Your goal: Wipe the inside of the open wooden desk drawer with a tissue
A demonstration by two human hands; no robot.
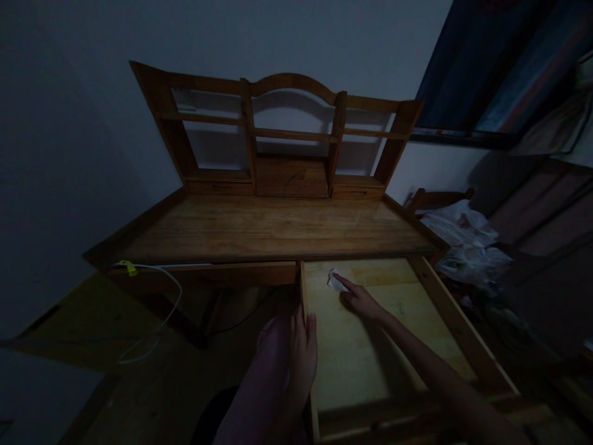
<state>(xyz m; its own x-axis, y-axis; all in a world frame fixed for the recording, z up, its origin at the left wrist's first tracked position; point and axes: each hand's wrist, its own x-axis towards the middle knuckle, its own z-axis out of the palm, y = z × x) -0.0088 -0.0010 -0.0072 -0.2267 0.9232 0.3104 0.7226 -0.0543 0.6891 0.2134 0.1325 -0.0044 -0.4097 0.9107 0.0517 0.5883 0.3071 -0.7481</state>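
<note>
A pale-bottomed wooden drawer point(352, 358) is pulled out from the right half of the desk. Inside it, near the back left corner, my right hand point(364, 303) presses a crumpled white tissue point(337, 282) onto the drawer bottom, fingers closed over it. My left hand point(303, 349) grips the drawer's left side wall, with its fingers along the outer side and the thumb by the top edge. Its fingertips are partly hard to make out in the dim light.
The wooden desktop point(278, 228) carries a shelf hutch point(291, 133) against the wall. A white cable point(178, 296) with a yellow tag hangs at the left. Plastic bags point(463, 228) lie on a chair point(440, 196) at the right. My leg point(264, 383) is below the desk front.
</note>
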